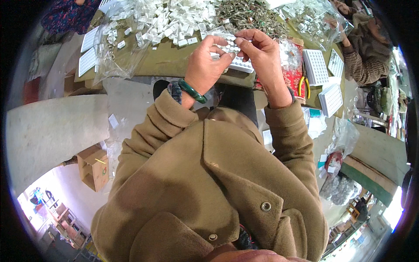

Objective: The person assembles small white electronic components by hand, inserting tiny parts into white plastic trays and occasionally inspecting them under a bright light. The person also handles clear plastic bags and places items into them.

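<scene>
A white tray (241, 66) with rows of small round white pieces lies near the table's front edge, beneath both hands. My left hand (205, 65) curves over its left side, thumb and forefinger apart, with white pieces showing between them. A dark green bangle (192, 91) circles that wrist. My right hand (264, 54) is over the tray's right side, thumb and forefinger drawn together in a pinch. Whatever small thing those fingertips hold is too small to make out. The hands partly cover the tray.
White plastic parts (170, 22) are heaped behind the tray, beside a pile of small metal parts (253, 13). Yellow-handled pliers (301, 87) lie at right on red cloth, near more white trays (315, 67). Clear bags (118, 61) lie left. Another person (366, 48) sits far right.
</scene>
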The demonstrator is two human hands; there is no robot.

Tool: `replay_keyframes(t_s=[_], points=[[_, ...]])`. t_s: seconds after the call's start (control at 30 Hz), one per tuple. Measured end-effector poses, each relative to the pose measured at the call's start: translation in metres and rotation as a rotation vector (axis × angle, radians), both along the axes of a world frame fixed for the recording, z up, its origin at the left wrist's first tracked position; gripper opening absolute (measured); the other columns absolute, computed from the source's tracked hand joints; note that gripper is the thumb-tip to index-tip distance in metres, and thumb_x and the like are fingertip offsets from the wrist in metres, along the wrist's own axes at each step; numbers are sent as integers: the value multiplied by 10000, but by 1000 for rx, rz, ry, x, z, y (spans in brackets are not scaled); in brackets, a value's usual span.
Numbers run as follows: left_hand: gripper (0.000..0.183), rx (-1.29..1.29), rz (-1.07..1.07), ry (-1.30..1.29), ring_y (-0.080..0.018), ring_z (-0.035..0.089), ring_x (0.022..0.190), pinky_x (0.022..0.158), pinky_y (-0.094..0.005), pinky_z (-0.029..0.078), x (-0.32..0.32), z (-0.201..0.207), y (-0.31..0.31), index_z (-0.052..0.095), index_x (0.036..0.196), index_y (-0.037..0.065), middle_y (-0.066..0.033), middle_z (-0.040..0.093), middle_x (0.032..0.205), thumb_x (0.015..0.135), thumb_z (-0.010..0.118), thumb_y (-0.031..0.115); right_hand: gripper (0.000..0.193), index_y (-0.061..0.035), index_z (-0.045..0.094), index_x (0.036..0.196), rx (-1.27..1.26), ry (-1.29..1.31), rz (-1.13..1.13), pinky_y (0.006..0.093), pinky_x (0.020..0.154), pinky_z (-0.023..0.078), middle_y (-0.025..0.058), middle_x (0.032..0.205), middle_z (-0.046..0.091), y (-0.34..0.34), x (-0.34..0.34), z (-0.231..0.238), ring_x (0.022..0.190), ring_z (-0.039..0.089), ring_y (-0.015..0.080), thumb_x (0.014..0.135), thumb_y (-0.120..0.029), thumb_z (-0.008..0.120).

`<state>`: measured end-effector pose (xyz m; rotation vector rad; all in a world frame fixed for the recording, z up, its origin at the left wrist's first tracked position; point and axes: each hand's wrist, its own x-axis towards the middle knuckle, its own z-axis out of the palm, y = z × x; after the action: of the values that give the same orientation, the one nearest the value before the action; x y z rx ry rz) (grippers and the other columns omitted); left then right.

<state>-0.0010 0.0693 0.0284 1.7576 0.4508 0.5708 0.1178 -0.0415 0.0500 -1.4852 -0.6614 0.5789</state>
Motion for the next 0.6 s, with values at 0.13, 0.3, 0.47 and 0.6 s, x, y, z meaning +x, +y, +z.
replay_keyframes(t_s=[0.13,0.3,0.47,0.6], points=[[176,201,52,-52,-187,666,651,588,-296,518,-5,-2,-3,611,941,48,-83,656,711,811,694,133,95,-5,664,922,64,81,-80,209,566,470,8,797,651,7,-14,-11,636,571,61,848,-64,655],[73,297,141,-71,-152,608,532,516,-282,487,-15,1,-3,663,862,48,-66,623,626,817,669,105,141,6,642,964,137,194,-126,196,505,424,16,772,622,15,-30,-17,585,537,55,864,-92,661],[75,-487,84,-130,-48,497,548,482,-215,393,-26,-5,3,646,867,5,9,584,665,841,647,75,172,-8,637,957,84,279,-97,191,472,386,-18,683,566,10,-41,-15,546,508,43,873,-147,693],[100,-724,26,-176,-28,443,576,532,-186,358,-34,-10,-1,639,934,2,40,553,702,845,637,48,107,-40,638,862,26,384,11,182,481,372,-37,688,568,10,-50,-21,550,497,38,847,-117,711]])
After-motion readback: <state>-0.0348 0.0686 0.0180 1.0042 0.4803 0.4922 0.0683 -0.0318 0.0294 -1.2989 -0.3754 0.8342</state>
